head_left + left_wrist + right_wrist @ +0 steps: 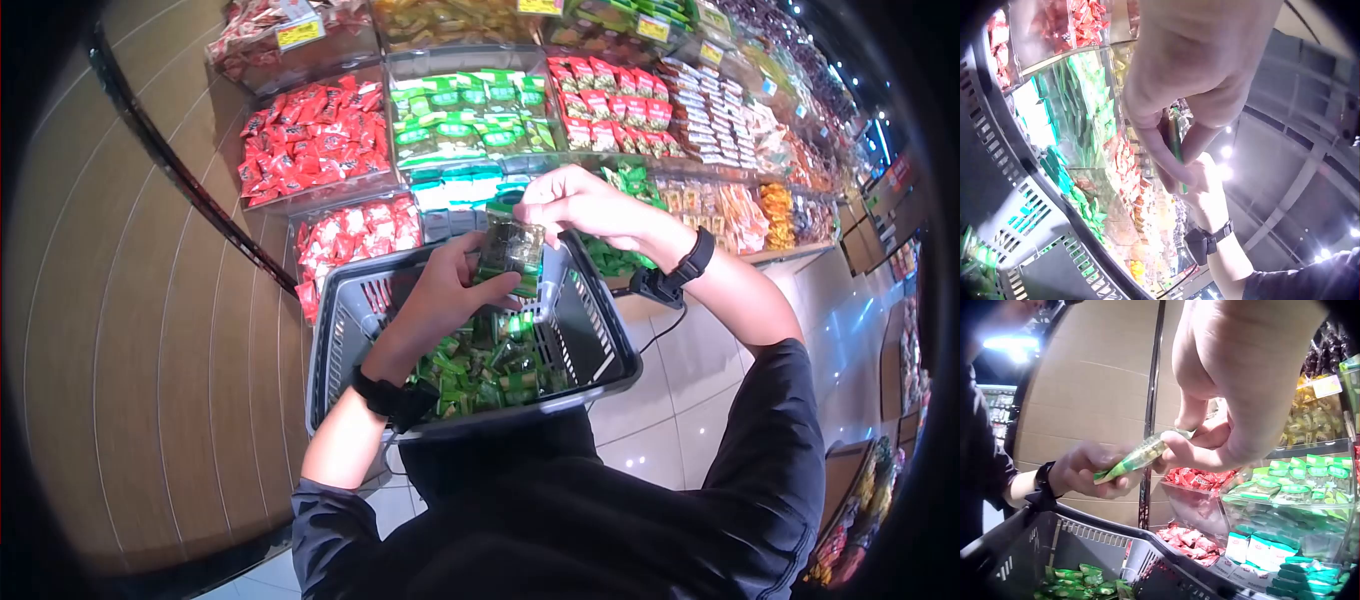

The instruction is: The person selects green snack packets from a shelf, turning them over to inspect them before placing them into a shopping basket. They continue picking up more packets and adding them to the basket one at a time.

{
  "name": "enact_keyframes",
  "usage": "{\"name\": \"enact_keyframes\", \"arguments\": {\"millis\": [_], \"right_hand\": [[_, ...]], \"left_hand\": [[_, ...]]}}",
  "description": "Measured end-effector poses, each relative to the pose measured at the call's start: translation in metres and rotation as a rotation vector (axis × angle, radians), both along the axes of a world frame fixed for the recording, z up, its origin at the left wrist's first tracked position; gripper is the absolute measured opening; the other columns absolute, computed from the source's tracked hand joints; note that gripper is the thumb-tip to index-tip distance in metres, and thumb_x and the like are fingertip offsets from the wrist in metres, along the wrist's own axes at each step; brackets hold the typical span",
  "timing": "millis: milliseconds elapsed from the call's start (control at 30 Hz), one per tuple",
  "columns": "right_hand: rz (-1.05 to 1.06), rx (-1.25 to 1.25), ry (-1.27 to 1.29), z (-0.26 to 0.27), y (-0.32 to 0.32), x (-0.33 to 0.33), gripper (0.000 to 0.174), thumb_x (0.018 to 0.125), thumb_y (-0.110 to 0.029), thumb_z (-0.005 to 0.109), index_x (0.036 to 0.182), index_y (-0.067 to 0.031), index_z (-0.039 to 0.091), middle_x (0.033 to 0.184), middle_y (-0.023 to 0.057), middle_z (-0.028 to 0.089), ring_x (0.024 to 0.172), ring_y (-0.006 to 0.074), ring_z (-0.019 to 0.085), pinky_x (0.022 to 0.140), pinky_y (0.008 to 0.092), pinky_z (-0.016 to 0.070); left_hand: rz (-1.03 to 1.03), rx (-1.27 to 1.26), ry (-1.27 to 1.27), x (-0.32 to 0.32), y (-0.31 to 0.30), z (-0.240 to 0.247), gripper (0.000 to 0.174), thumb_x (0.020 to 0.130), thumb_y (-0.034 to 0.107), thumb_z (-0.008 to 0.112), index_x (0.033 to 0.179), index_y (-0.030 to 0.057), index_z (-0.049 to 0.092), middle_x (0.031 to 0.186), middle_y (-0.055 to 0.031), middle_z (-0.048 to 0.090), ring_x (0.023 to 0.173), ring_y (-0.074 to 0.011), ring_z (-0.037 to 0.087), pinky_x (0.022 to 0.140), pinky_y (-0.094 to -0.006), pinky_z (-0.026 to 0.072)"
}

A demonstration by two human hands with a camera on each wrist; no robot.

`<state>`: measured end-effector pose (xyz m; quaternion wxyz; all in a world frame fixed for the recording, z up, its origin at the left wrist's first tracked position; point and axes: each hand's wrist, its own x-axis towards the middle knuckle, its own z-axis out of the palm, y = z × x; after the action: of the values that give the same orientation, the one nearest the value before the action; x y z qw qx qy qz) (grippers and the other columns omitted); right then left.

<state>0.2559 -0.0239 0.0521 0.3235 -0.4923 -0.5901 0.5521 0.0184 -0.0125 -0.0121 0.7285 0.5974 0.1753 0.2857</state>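
Observation:
A small snack packet [515, 243], clear in the middle with green ends, is held up over the grey shopping basket [612, 325]. My left hand [450, 290] grips one end of it between thumb and fingers. At the other end, my right hand [590, 208] pinches the edge with thumb and fingertips. Seen from the right wrist, the packet [1142, 456] slants between both hands. Only a thin green edge of the packet [1175, 140] shows in the left wrist view; the fingers hide the rest. Many similar green packets [480, 375] lie in the basket.
Shelf bins stand behind the basket, with red packets [322, 135], green packets [470, 110] and red-and-white packets [610, 100]. A wood-panelled wall [120, 330] rises on the left. Pale floor tiles [665, 410] show at the right.

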Motion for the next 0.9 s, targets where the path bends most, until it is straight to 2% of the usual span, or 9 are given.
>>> {"name": "enact_keyframes", "arguments": {"millis": [233, 333, 433, 500, 533, 633, 700, 800, 900], "right_hand": [[-0.064, 0.047, 0.118, 0.000, -0.025, 0.008, 0.012, 0.085, -0.001, 0.062, 0.074, -0.0045, 0.058, 0.068, -0.0024, 0.058, 0.061, 0.0054, 0.060, 0.059, 0.0203, 0.0446], [-0.115, 0.035, 0.075, 0.008, -0.033, 0.003, 0.011, 0.088, -0.005, 0.065, 0.078, -0.0053, 0.060, 0.071, -0.0024, 0.060, 0.058, 0.0053, 0.058, 0.059, 0.0214, 0.0463], [0.004, 0.102, 0.026, 0.003, -0.032, 0.005, 0.005, 0.091, -0.008, 0.066, 0.092, -0.0043, 0.066, 0.088, 0.0038, 0.065, 0.074, 0.0087, 0.063, 0.067, 0.0231, 0.0492], [0.027, 0.563, -0.135, 0.001, -0.038, -0.004, 0.025, 0.091, -0.016, 0.068, 0.113, -0.0032, 0.068, 0.110, 0.0098, 0.065, 0.086, 0.0111, 0.066, 0.073, 0.0254, 0.0520], [0.126, 0.868, -0.239, 0.011, -0.042, -0.006, 0.033, 0.086, -0.019, 0.073, 0.116, -0.0056, 0.069, 0.128, 0.0122, 0.058, 0.096, 0.0197, 0.067, 0.083, 0.0327, 0.0535], [0.304, 1.061, -0.530, 0.016, -0.041, -0.007, 0.041, 0.083, -0.021, 0.077, 0.121, -0.0078, 0.069, 0.118, 0.0100, 0.065, 0.101, 0.0231, 0.066, 0.091, 0.0376, 0.0513], [0.202, 0.836, -0.465, 0.020, -0.044, -0.013, 0.029, 0.085, -0.019, 0.075, 0.110, -0.0064, 0.069, 0.103, 0.0072, 0.066, 0.091, 0.0189, 0.066, 0.083, 0.0336, 0.0518], [0.032, 0.351, -0.257, 0.026, -0.045, -0.018, 0.019, 0.093, -0.015, 0.069, 0.078, -0.0048, 0.064, 0.062, -0.0020, 0.063, 0.059, 0.0061, 0.064, 0.056, 0.0213, 0.0489], [-0.087, 0.056, 0.045, 0.017, -0.049, -0.024, 0.022, 0.094, -0.015, 0.068, 0.075, -0.0045, 0.062, 0.062, -0.0018, 0.061, 0.058, 0.0081, 0.065, 0.056, 0.0216, 0.0499]], "left_hand": [[-0.048, 0.131, 0.039, -0.003, -0.013, 0.009, 0.056, 0.091, 0.001, 0.067, 0.140, -0.0070, 0.041, 0.117, -0.0163, 0.067, 0.103, -0.0230, 0.068, 0.088, -0.0342, 0.0591], [-0.073, 0.058, -0.005, -0.003, -0.012, 0.010, 0.057, 0.091, 0.000, 0.064, 0.142, -0.0065, 0.038, 0.114, -0.0191, 0.068, 0.101, -0.0274, 0.070, 0.085, -0.0335, 0.0585], [-0.108, -0.175, -0.069, -0.010, -0.011, 0.016, 0.064, 0.089, 0.000, 0.063, 0.146, -0.0054, 0.034, 0.112, -0.0229, 0.068, 0.097, -0.0309, 0.071, 0.078, -0.0327, 0.0576], [-0.125, -0.173, -0.100, -0.013, -0.008, 0.011, 0.066, 0.090, 0.005, 0.060, 0.148, -0.0041, 0.030, 0.107, -0.0244, 0.067, 0.087, -0.0303, 0.071, 0.073, -0.0322, 0.0561], [-0.128, -0.278, -0.169, -0.015, -0.007, 0.010, 0.065, 0.092, 0.010, 0.059, 0.148, -0.0026, 0.030, 0.107, -0.0245, 0.067, 0.085, -0.0300, 0.071, 0.073, -0.0320, 0.0560], [-0.092, -0.343, -0.161, -0.019, -0.001, 0.003, 0.063, 0.099, 0.028, 0.052, 0.149, -0.0006, 0.028, 0.101, -0.0258, 0.066, 0.074, -0.0290, 0.069, 0.069, -0.0303, 0.0555], [-0.312, -0.408, -0.401, -0.017, 0.001, 0.000, 0.058, 0.103, 0.034, 0.042, 0.148, -0.0017, 0.030, 0.097, -0.0248, 0.066, 0.074, -0.0298, 0.070, 0.063, -0.0306, 0.0566], [-0.225, -0.275, -0.226, -0.017, -0.002, 0.009, 0.059, 0.105, 0.044, 0.033, 0.142, -0.0024, 0.036, 0.093, -0.0223, 0.066, 0.073, -0.0291, 0.071, 0.057, -0.0320, 0.0576], [-0.180, -0.279, -0.179, -0.017, -0.005, 0.015, 0.060, 0.106, 0.050, 0.032, 0.133, -0.0019, 0.042, 0.092, -0.0212, 0.067, 0.074, -0.0271, 0.071, 0.054, -0.0318, 0.0584]]}}
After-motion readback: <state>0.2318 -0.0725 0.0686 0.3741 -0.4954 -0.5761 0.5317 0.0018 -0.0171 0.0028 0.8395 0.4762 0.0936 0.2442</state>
